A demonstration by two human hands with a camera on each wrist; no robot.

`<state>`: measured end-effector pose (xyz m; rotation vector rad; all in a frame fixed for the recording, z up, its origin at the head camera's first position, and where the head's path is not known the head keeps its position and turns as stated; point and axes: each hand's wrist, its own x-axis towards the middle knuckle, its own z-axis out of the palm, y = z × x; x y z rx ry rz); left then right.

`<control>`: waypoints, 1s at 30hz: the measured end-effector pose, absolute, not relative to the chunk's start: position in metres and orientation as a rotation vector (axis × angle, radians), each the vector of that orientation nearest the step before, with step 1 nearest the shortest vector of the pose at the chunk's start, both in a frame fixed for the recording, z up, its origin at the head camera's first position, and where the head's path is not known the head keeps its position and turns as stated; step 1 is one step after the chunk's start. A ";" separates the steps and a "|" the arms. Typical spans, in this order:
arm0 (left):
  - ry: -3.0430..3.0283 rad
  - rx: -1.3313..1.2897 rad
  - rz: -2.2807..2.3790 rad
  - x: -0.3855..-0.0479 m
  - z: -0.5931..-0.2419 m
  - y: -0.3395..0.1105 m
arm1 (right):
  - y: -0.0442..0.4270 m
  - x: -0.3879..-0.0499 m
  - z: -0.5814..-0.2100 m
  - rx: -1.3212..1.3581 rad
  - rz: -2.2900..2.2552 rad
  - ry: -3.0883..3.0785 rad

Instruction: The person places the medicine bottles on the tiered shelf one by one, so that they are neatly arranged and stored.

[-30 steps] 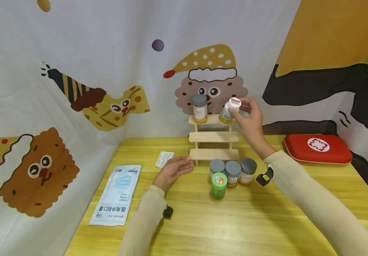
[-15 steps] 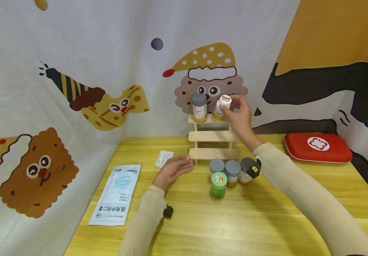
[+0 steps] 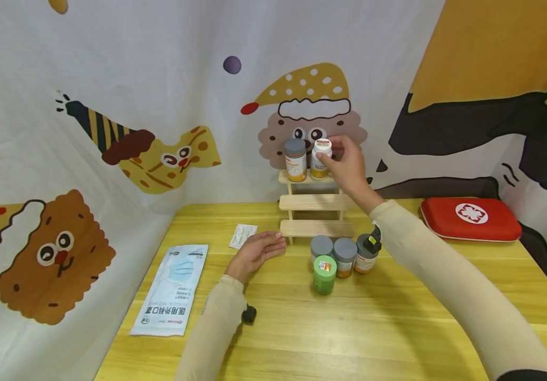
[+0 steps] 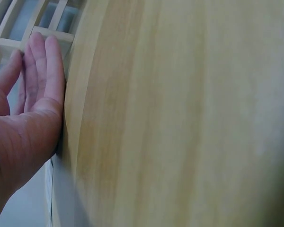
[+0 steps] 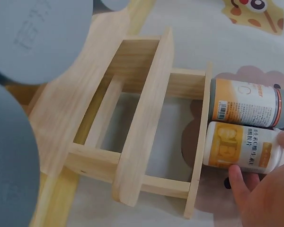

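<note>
On the top tier of a three-tier wooden stand (image 3: 316, 202), my right hand (image 3: 349, 166) pinches a white-capped bottle (image 3: 321, 161) between thumb and fingers. This bottle stands upright beside a grey-capped bottle (image 3: 295, 161). In the right wrist view, the white bottle (image 5: 244, 147) lies very close to the grey-capped one (image 5: 248, 101), with my fingers (image 5: 239, 182) at its side. My left hand (image 3: 258, 254) rests on the table by the lower left end of the stand, fingers extended, holding nothing; the left wrist view shows its palm (image 4: 31, 118).
Three grey-capped bottles (image 3: 345, 256) and a green jar (image 3: 324, 275) stand in front of the stand. A face mask packet (image 3: 170, 291) and a small white paper (image 3: 243, 236) lie at the left. The red case (image 3: 470, 219) is at the right.
My right hand has moved left along the top tier with the white-capped bottle, which has gone from tilted to upright and closer to the grey-capped bottle. The left hand has stayed put.
</note>
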<state>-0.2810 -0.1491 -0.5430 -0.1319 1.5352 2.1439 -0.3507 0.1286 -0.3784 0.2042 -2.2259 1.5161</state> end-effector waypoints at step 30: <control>1.554 -0.132 2.143 -0.280 -0.542 -0.149 | 0.142 -0.344 -0.387 0.278 1.429 -2.238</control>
